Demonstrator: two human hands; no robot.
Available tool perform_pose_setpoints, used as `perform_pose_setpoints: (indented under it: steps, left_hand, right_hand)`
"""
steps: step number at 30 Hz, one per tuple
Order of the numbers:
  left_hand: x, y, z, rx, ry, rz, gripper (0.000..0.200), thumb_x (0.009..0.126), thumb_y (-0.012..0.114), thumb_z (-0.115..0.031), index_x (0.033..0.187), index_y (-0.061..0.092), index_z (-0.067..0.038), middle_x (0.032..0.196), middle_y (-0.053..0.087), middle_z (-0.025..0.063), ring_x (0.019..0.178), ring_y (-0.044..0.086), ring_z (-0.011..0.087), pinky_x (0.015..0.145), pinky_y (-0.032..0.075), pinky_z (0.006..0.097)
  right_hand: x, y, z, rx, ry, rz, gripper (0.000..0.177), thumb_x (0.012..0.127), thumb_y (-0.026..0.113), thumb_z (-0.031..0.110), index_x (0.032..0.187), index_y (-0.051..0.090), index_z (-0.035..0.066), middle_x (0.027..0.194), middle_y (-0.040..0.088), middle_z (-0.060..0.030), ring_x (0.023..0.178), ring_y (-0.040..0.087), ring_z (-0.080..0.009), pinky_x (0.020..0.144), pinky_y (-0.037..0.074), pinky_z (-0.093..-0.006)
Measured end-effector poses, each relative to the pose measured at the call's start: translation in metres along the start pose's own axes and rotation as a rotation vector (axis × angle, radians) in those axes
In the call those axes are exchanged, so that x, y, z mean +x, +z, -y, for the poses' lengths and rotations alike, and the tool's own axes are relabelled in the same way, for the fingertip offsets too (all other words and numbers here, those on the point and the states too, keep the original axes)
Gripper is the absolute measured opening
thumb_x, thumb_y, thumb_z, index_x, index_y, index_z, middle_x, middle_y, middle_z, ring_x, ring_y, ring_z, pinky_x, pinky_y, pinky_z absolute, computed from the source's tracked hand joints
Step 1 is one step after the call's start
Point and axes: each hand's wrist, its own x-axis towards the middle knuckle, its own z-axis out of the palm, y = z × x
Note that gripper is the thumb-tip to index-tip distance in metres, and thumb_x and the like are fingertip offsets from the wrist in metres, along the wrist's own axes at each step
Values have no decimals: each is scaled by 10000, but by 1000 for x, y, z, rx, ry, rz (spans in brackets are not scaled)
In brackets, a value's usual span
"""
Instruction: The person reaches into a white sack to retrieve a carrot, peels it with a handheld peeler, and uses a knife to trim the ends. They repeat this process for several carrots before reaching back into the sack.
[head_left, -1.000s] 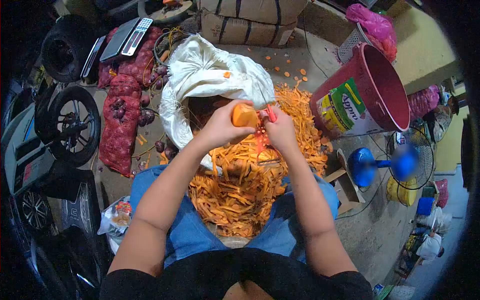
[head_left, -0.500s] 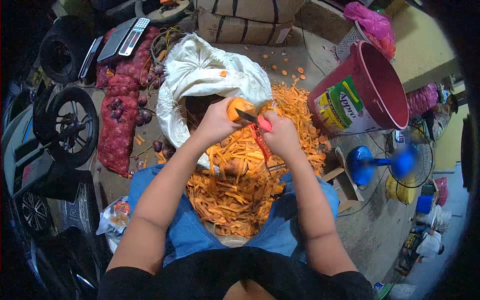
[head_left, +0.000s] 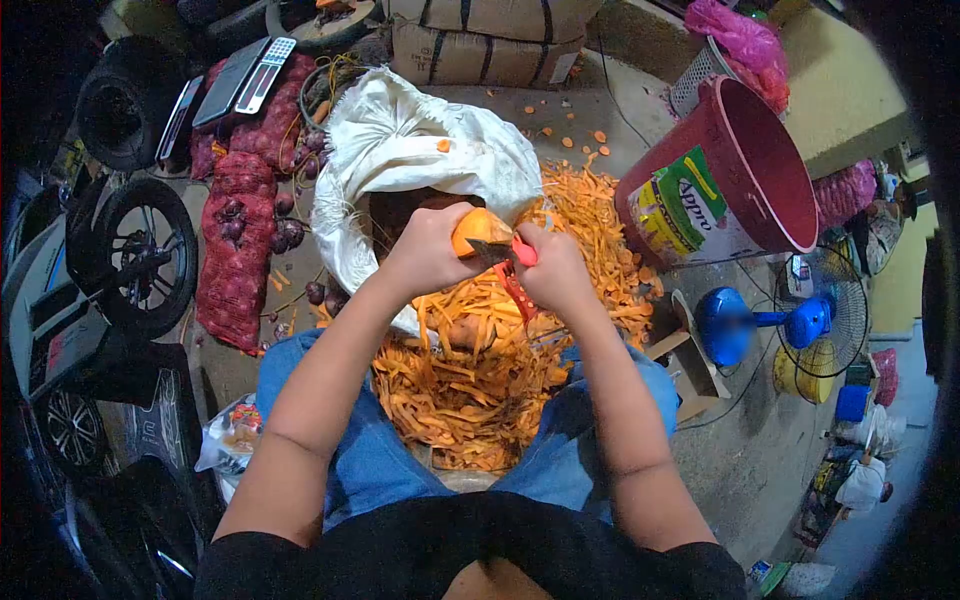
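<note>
My left hand (head_left: 430, 250) is closed around a thick peeled orange carrot (head_left: 478, 228) above the peel heap. In my right hand (head_left: 556, 268) is a knife (head_left: 489, 252) with a pink handle; its dark blade lies against the near side of the carrot. Long orange peelings (head_left: 455, 395) pile up below my hands and between my knees. A red slotted plastic piece (head_left: 517, 295) shows just under my right hand, partly hidden. Beyond my left hand, an open white woven sack (head_left: 420, 150) has a dark interior whose contents I cannot make out.
A large maroon bucket (head_left: 650, 180) leans at the right, with a blue fan (head_left: 722, 325) nearer me. Red net bags of onions (head_left: 237, 265), a scale (head_left: 240, 85) and a motorbike wheel (head_left: 148, 255) are at the left. Boxes (head_left: 480, 50) stand behind.
My right hand has shifted slightly left, and the knife blade has swung lower along the carrot's near side. My left hand still grips the carrot in nearly the same place.
</note>
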Motion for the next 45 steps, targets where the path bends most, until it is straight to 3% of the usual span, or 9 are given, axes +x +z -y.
perform_pose_setpoints:
  steps: [4, 5, 7, 8, 13, 24, 27, 33, 45]
  left_hand:
    - [-5, -5, -15, 26, -30, 23, 295, 556, 663, -194, 769, 528, -43, 679, 548, 125, 625, 548, 271, 570, 441, 307]
    - [-10, -4, -20, 157, 201, 213, 316, 539, 666, -200, 782, 522, -58, 674, 546, 124, 625, 545, 273, 563, 440, 319]
    - [-30, 9, -47, -63, 280, 330, 340, 523, 670, -215, 785, 515, -66, 673, 544, 115, 624, 543, 271, 562, 440, 329]
    - [-30, 9, -44, -71, 285, 333, 340, 523, 670, -215, 785, 515, -66, 673, 544, 115, 624, 543, 271, 562, 440, 329]
    - [-22, -12, -37, -161, 182, 141, 367, 522, 682, -211, 821, 524, -68, 736, 560, 99, 672, 561, 240, 605, 444, 295]
    - [-19, 2, -15, -172, 160, 109, 385, 562, 684, -164, 890, 516, -51, 827, 547, 91, 748, 543, 213, 675, 422, 284]
    - [-14, 5, -13, -204, -8, 43, 368, 593, 688, -191, 870, 499, -39, 792, 543, 68, 700, 529, 161, 658, 416, 257]
    - [-3, 12, 12, -936, -476, 50, 297, 644, 655, -152, 839, 465, -35, 680, 512, 27, 580, 495, 95, 517, 412, 220]
    - [-1, 24, 1, -876, -419, 103, 291, 602, 656, -77, 829, 477, -49, 639, 516, 15, 517, 478, 69, 432, 362, 175]
  right_hand:
    - [1, 7, -8, -16, 117, -75, 104, 622, 522, 128, 659, 528, 31, 594, 523, -192, 607, 523, -346, 539, 417, -390]
    - [5, 7, -23, -14, 119, -78, 104, 622, 522, 128, 659, 528, 31, 594, 523, -192, 607, 523, -346, 539, 417, -390]
    - [17, 10, -66, 409, 677, -7, 151, 644, 514, 176, 683, 558, 37, 636, 537, -189, 643, 525, -342, 568, 418, -384]
    - [17, 22, -81, 403, 684, -11, 151, 644, 514, 176, 683, 558, 37, 636, 537, -189, 643, 525, -342, 568, 418, -384]
    - [18, 32, -60, 87, 483, 138, 237, 663, 505, 256, 689, 559, 27, 671, 543, -183, 657, 521, -332, 602, 405, -386]
    - [16, -3, -25, 215, 346, 35, 202, 711, 488, 202, 746, 535, 8, 650, 529, -178, 618, 512, -322, 556, 390, -370]
    - [9, -17, -12, 271, 363, 51, 187, 702, 491, 191, 734, 520, 9, 658, 524, -178, 640, 507, -325, 557, 387, -378]
    - [-6, -23, -9, 60, 46, -12, 117, 648, 503, 142, 691, 493, 33, 640, 511, -191, 624, 496, -353, 545, 387, -407]
    - [-13, -20, -1, -75, 59, 35, 138, 623, 520, 156, 706, 494, 49, 589, 521, -168, 591, 522, -335, 540, 410, -414]
